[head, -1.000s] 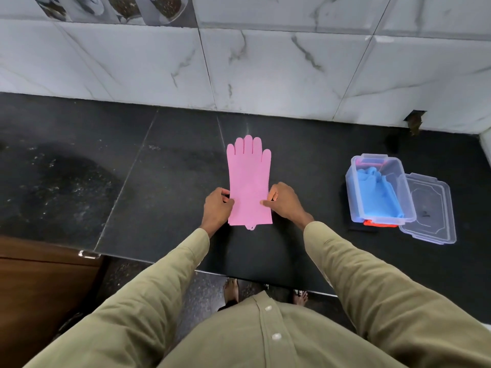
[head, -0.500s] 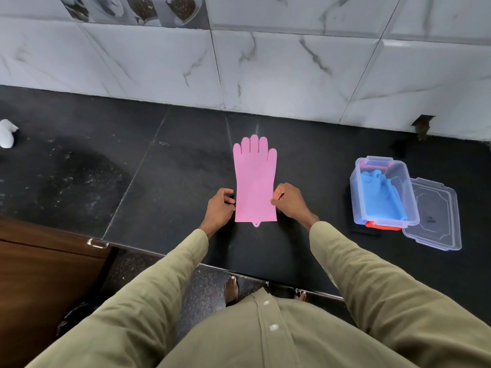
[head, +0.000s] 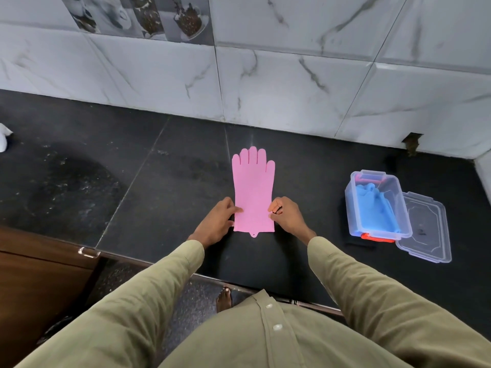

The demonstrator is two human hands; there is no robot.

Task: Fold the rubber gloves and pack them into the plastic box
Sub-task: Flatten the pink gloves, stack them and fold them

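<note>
Black stone counter (head: 138,197), marble wall tiles (head: 265,83), both hands' grip pinching flat pink glove (head: 253,192) edges

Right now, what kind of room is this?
Probably a kitchen. There is a dark stone counter against a marble-tiled wall, some tiles picture cups and food, and a wooden cabinet sits below the counter.

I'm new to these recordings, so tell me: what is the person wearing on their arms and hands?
Both arms are covered by long olive-khaki sleeves of a buttoned shirt, ending at the wrists. The left hand and right hand are bare: no gloves, rings or watch can be seen.
</note>
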